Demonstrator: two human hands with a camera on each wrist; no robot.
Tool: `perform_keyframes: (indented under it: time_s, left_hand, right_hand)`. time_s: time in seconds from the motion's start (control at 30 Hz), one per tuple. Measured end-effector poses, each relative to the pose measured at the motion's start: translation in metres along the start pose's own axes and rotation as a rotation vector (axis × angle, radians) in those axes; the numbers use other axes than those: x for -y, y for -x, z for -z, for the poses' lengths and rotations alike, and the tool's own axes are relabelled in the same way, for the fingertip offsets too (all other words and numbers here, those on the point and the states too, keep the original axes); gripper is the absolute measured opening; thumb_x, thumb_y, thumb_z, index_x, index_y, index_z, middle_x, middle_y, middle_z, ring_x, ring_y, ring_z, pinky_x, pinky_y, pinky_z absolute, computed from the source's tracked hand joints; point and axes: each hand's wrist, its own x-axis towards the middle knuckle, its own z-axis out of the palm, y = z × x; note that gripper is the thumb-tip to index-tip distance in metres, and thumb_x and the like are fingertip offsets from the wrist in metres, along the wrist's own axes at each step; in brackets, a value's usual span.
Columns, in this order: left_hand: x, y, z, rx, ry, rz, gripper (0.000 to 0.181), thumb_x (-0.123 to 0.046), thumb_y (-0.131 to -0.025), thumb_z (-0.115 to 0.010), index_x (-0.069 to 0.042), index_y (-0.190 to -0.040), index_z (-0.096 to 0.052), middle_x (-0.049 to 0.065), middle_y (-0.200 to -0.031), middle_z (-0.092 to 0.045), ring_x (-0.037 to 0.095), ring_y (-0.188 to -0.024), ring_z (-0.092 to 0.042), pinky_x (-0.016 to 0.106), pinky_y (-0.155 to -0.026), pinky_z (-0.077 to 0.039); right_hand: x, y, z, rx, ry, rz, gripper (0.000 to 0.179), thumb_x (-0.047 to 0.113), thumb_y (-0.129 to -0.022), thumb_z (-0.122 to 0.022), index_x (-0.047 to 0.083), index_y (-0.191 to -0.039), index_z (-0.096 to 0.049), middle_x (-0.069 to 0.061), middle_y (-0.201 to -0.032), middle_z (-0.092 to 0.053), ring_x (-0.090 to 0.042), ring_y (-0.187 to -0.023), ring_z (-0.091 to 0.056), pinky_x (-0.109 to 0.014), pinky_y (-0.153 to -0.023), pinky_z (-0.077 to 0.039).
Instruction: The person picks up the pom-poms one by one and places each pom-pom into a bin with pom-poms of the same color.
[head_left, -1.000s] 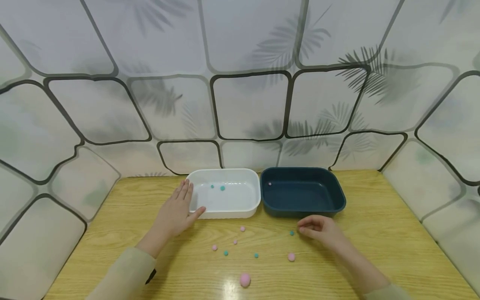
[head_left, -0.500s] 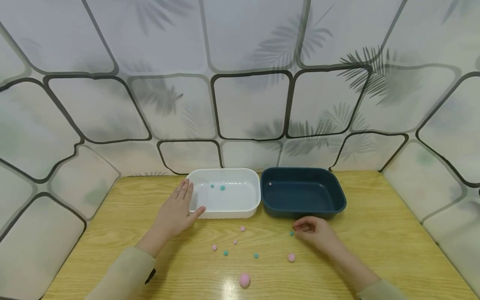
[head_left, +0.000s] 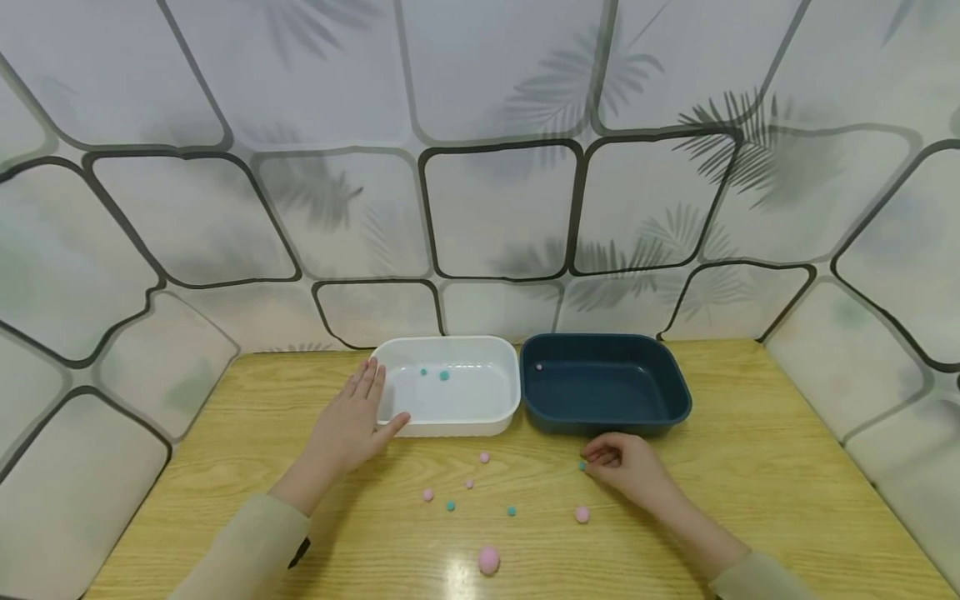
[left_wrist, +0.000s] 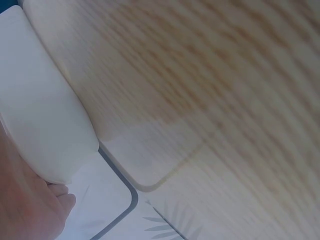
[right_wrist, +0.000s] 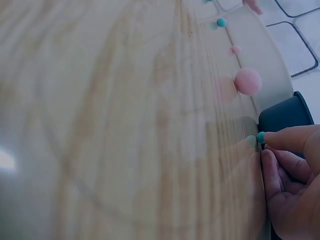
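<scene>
My left hand (head_left: 348, 425) lies on the left edge of the white tray (head_left: 450, 427), its fingers stretched along the rim and its thumb over the front wall. In the left wrist view, part of this hand (left_wrist: 30, 200) shows against the tray's outer side. My right hand (head_left: 633, 471) is low over the table in front of the dark blue tray (head_left: 607, 423), fingers bent. A small teal ball (head_left: 581, 466) is at its thumb tip. In the right wrist view, the teal ball (right_wrist: 261, 137) seems to touch the thumb; a pinch is not visible.
Teal balls (head_left: 444, 376) lie in the white tray, and one small pink ball (head_left: 538, 367) in the blue one. Several pink and teal balls are scattered on the wooden table (head_left: 360, 533), including a larger pink ball (head_left: 489, 561). Patterned cloth (head_left: 495, 217) stands behind.
My right hand has moved slightly left, bringing its fingertips up to the small teal ball. My left hand stays on the white tray.
</scene>
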Motion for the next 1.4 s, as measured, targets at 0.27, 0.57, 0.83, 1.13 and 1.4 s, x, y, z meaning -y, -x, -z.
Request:
perform_keyframes:
  time_s: [0.27,0.57,0.83,1.13,1.4]
  left_hand:
    - [0.001,0.000,-0.001,0.000,-0.002,-0.002,0.093,-0.057,-0.107,-0.052,0.015,-0.160,-0.027,0.032,-0.172,-0.020,0.046,-0.163,-0.018,0.055,-0.133,-0.025]
    - [0.000,0.000,0.000,-0.003,0.000,-0.002,0.093,-0.056,-0.107,-0.052,0.015,-0.160,-0.027,0.031,-0.172,-0.019,0.046,-0.163,-0.018,0.055,-0.133,-0.025]
    - [0.001,0.000,-0.001,-0.005,-0.005,0.001,0.093,-0.057,-0.107,-0.053,0.015,-0.160,-0.028,0.031,-0.172,-0.021,0.045,-0.163,-0.019,0.055,-0.133,-0.026]
    - [0.000,0.000,0.000,-0.007,-0.005,-0.005,0.092,-0.057,-0.107,-0.052,0.015,-0.160,-0.028,0.031,-0.172,-0.020,0.046,-0.163,-0.019,0.055,-0.133,-0.026]
    - [0.000,0.001,0.000,-0.014,-0.011,-0.009,0.092,-0.057,-0.107,-0.052,0.015,-0.159,-0.030,0.032,-0.171,-0.021,0.046,-0.162,-0.021,0.055,-0.133,-0.026]
  right_hand:
    - [0.006,0.001,-0.003,-0.017,0.055,-0.027,0.014,0.008,-0.086,-0.087,0.004,-0.098,-0.081,-0.003,-0.088,-0.078,0.002,-0.074,-0.065,-0.019,-0.066,-0.057]
    - [0.009,0.004,-0.006,-0.035,0.083,-0.036,0.013,0.009,-0.085,-0.088,0.007,-0.096,-0.081,-0.001,-0.087,-0.076,0.001,-0.074,-0.063,-0.018,-0.066,-0.056]
    - [0.008,0.003,-0.009,-0.059,0.104,-0.074,0.010,0.009,-0.085,-0.088,0.010,-0.093,-0.082,0.001,-0.087,-0.075,0.002,-0.073,-0.062,-0.017,-0.067,-0.055]
    - [0.009,0.004,-0.009,-0.067,0.108,-0.075,0.008,0.011,-0.086,-0.088,0.011,-0.091,-0.082,0.002,-0.084,-0.074,0.000,-0.072,-0.062,-0.018,-0.066,-0.055]
    - [0.014,0.004,-0.010,-0.081,0.126,-0.087,0.011,0.014,-0.083,-0.091,0.012,-0.090,-0.082,0.002,-0.084,-0.074,0.000,-0.072,-0.062,-0.017,-0.066,-0.055]
